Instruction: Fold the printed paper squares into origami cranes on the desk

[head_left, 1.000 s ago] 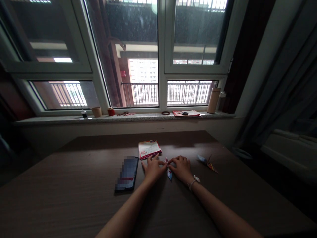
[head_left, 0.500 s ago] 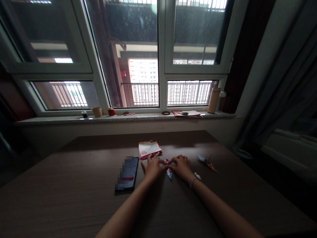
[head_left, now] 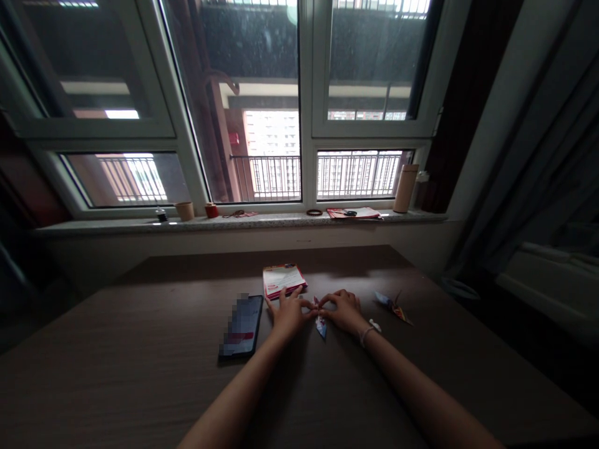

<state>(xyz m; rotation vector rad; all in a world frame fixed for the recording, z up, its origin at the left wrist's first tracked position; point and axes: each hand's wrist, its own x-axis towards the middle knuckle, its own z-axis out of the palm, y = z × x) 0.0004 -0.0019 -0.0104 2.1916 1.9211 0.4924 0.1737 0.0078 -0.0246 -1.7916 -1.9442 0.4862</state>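
Between my two hands is a small piece of folded printed paper, its pale blue pointed end sticking out toward me. My left hand pinches it from the left with thumb and forefinger, the other fingers spread near the paper stack. From the right, my right hand pinches the same paper, fingers curled, a bracelet on the wrist. My fingertips hide the paper's middle. To the right lies a folded paper crane. Behind my left hand sits a stack of square printed paper sheets.
A phone lies left of my left hand on the dark wooden table. Along the windowsill stand a paper cup, a red spool, a dark ring, papers with scissors and a tan flask.
The view has shifted very slightly. Both hands keep their pinch on the folded paper, with hardly any visible movement.
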